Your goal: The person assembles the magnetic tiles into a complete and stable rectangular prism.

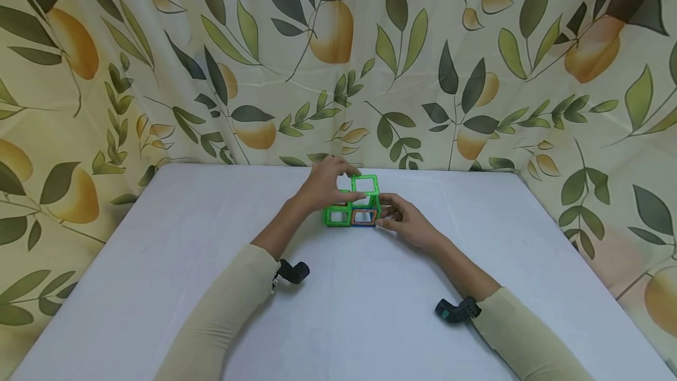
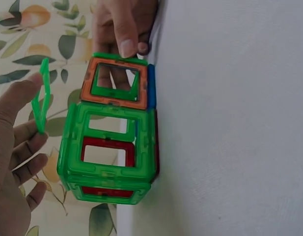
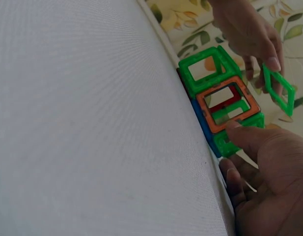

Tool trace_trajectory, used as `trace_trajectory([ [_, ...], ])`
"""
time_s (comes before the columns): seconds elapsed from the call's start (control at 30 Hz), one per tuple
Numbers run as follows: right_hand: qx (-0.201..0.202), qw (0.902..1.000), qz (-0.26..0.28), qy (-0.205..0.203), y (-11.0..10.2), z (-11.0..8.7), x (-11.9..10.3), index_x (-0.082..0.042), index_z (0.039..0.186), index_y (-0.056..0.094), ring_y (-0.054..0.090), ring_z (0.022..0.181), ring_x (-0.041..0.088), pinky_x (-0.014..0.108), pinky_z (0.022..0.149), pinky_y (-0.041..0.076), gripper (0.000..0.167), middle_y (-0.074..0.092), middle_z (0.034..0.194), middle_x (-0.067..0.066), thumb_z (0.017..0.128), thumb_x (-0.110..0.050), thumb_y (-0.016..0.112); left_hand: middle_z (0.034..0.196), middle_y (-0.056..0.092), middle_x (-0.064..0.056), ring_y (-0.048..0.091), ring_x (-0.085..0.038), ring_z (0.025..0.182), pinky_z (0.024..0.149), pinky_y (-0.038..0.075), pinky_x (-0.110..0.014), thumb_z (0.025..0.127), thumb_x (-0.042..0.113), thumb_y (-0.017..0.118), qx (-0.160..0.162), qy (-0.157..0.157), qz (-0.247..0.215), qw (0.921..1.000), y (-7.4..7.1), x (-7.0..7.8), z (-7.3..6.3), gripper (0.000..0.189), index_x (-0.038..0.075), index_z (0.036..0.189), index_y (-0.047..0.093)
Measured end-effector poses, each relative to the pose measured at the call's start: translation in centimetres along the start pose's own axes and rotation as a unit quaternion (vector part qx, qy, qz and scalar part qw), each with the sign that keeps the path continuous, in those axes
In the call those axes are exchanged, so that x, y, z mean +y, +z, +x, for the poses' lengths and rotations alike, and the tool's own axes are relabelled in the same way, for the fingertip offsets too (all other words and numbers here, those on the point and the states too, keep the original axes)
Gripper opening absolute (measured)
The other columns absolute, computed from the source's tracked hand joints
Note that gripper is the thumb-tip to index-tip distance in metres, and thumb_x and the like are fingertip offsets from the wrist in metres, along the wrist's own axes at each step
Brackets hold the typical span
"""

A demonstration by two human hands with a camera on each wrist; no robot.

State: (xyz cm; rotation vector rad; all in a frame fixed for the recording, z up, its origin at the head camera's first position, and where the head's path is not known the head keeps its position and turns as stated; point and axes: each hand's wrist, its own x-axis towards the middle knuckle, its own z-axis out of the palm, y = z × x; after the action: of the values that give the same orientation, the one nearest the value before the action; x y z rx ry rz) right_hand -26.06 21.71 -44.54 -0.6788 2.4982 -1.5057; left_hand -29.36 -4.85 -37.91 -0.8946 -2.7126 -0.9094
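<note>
My left hand (image 1: 325, 186) pinches a green square magnetic tile (image 2: 46, 92) between thumb and fingers, holding it above a small block of joined magnetic tiles. This block stands on the table as two cubes side by side. Green tiles (image 2: 75, 169) form most of the left cube, with a red tile (image 2: 157, 142) at its base. The right cube has an orange tile (image 3: 210, 129) in front and a blue tile (image 2: 151, 86) beneath. My right hand (image 1: 409, 225) holds the right cube's side, thumb at the front edge; its other fingers are partly hidden.
A white-covered table (image 1: 338, 310) spreads around the block, which stands towards its far edge. Behind hangs a curtain (image 1: 338, 104) printed with fruit and leaves. Black wrist cameras (image 1: 294, 272) sit on both forearms.
</note>
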Motion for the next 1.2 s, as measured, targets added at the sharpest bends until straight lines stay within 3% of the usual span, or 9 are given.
trace_trajectory([
  [0.37, 0.001, 1.0000, -0.001, 0.008, 0.1, 0.0, -0.3, 0.000, 0.152, 0.046, 0.060, 0.120, 0.036, 0.030, 0.091, 0.047, 0.058, 0.057, 0.144, 0.021, 0.100, -0.007, 0.071, 0.126, 0.065, -0.002, 0.051, -0.023, 0.126, 0.114, 0.030, -0.054, 0.089, 0.043, 0.085, -0.011, 0.010, 0.020, 0.9997, 0.8, 0.4, -0.3, 0.044, 0.016, 0.124, 0.076],
  [0.6, 0.000, 1.0000, 0.003, 0.009, 0.1, 0.0, -0.2, -0.001, 0.153, 0.046, 0.059, 0.120, 0.036, 0.030, 0.090, 0.048, 0.059, 0.056, 0.145, 0.020, 0.100, -0.007, 0.071, 0.133, 0.065, -0.005, 0.044, -0.029, 0.143, 0.118, 0.026, -0.058, 0.090, 0.041, 0.085, -0.023, 0.003, 0.006, 0.9997, 1.2, 0.2, -0.3, 0.044, 0.015, 0.125, 0.075],
  [0.73, 0.001, 0.9999, 0.003, 0.011, 0.1, 0.0, -0.2, -0.003, 0.153, 0.046, 0.059, 0.119, 0.036, 0.030, 0.089, 0.048, 0.058, 0.056, 0.146, 0.019, 0.100, -0.007, 0.071, 0.132, 0.065, -0.005, 0.046, -0.030, 0.139, 0.115, 0.029, -0.057, 0.089, 0.042, 0.085, -0.030, -0.003, 0.009, 0.9995, 1.3, 0.1, -0.5, 0.046, 0.015, 0.125, 0.075],
  [0.93, 0.003, 1.0000, 0.002, 0.003, 0.0, 0.0, 0.0, 0.000, 0.152, 0.046, 0.060, 0.118, 0.037, 0.030, 0.089, 0.048, 0.058, 0.057, 0.145, 0.022, 0.100, -0.006, 0.071, 0.133, 0.065, -0.003, 0.049, -0.025, 0.121, 0.104, 0.036, -0.051, 0.089, 0.045, 0.085, -0.033, 0.004, 0.017, 0.9993, 1.5, 0.0, -0.6, 0.047, 0.016, 0.125, 0.075],
  [1.2, 0.005, 0.9999, 0.000, 0.009, 0.1, 0.1, 0.2, 0.000, 0.152, 0.047, 0.060, 0.118, 0.036, 0.030, 0.090, 0.047, 0.058, 0.057, 0.144, 0.021, 0.100, -0.007, 0.071, 0.130, 0.068, -0.003, 0.051, -0.024, 0.123, 0.103, 0.037, -0.050, 0.088, 0.046, 0.085, -0.043, 0.009, 0.022, 0.9988, 1.9, -0.1, -0.7, 0.048, 0.016, 0.124, 0.076],
])
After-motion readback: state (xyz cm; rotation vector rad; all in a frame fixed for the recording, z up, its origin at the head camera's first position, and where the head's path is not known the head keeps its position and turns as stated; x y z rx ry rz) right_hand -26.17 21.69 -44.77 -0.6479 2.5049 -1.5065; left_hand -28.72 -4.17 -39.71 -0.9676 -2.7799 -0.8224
